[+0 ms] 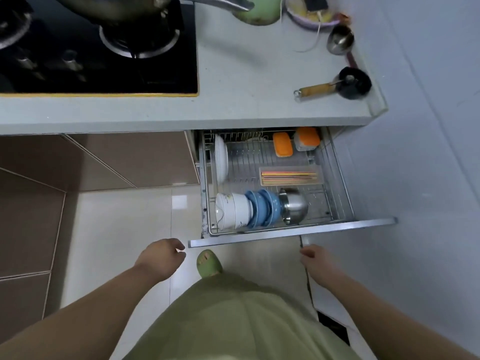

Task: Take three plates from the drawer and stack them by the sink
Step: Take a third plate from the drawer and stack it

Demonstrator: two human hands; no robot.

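Observation:
The drawer [291, 231] under the counter stands pulled out, a wire rack inside it. White plates [220, 161] stand on edge at the rack's left side. Along the front lie white bowls [232, 210], blue bowls [265, 207] and a steel bowl [294, 206] on their sides. My left hand [162, 257] hovers just left of the drawer front's corner, fingers loosely curled, holding nothing. My right hand [313, 258] hangs below the drawer front to the right, fingers curled, nothing in it. No sink is in view.
A tray of chopsticks [289, 175] and orange-lidded boxes [283, 144] sit in the rack. On the counter [246, 74] are a black gas hob [98, 48], a pan, a ladle [340, 38] and a small black pot [353, 83]. My green slipper [209, 263] is below the drawer.

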